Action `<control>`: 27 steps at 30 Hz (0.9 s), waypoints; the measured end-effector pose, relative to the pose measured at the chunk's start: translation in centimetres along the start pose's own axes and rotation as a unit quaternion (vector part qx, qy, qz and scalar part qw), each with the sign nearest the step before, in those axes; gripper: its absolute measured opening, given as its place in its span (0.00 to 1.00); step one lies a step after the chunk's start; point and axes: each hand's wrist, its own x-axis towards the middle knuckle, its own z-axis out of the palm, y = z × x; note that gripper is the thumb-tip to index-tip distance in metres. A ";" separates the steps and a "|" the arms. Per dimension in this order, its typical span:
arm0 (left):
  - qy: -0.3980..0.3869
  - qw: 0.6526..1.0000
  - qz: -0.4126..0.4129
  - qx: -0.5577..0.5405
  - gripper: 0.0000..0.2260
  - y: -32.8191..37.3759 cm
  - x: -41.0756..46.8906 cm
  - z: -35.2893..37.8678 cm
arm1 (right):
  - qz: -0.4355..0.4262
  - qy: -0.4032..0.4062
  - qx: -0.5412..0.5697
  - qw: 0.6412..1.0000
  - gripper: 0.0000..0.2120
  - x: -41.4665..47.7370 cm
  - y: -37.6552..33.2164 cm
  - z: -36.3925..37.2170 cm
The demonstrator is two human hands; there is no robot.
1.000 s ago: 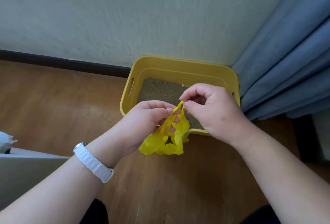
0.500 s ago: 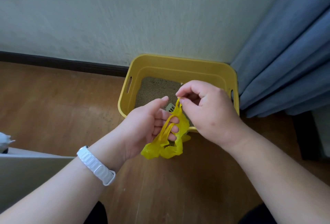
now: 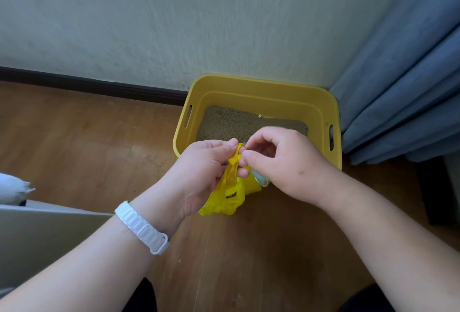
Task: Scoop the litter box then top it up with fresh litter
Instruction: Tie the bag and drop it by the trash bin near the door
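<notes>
litter box (image 3: 258,87): yellow plastic tub with slot handles in its short sides. it stands on the wood floor (image 3: 87,150), far side against the wall (image 3: 174,25), right end just beside the blue curtain (image 3: 403,87). the litter (image 3: 236,122) is a fine, sandy, low layer with one pale speck near the far wall.

yellow plastic bag (image 3: 229,197): thin film, crumpled, with loop handles. it hangs above the floor in front of the box's near edge. the left hand (image 3: 199,169) has its fingers curled round the twisted upper part. the right hand (image 3: 281,162) pinches the top of the same strip between thumb and forefinger, other fingers curled in. both hands grip the bag and nothing else that i can confirm.

a pale green piece (image 3: 260,179) shows just under the right hand. could be a scoop handle; cannot tell.

handling, as judged: the bag is very light, limp and slick, and its layers likely cling together. best taken at the handle loops or mouth edge and rubbed apart. it tears if yanked. the box looks stiff and heavy with litter, so lift it by the side slots and slide rather than tilt.

step, as judged: opening the waste bag. scooping not begun.

outward: white strap (image 3: 142,227) on the left wrist, dark skirting (image 3: 87,85) along the wall, pale panel (image 3: 37,237) at the floor's left edge.
</notes>
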 end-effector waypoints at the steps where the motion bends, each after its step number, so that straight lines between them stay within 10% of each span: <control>1: 0.002 1.000 0.006 0.012 0.10 -0.1 -0.1 0.0 | 0.020 -0.021 0.002 1.000 0.04 0.0 0.1 0.2; 13: -0.028 0.998 0.032 0.047 0.09 0.0 -1.1 -0.2 | 0.085 -0.076 0.164 0.980 0.03 0.4 -0.1 0.7; 27: -0.027 0.992 0.052 0.111 0.04 0.0 -0.8 -1.0 | 0.078 -0.079 0.064 0.992 0.05 0.9 0.4 0.9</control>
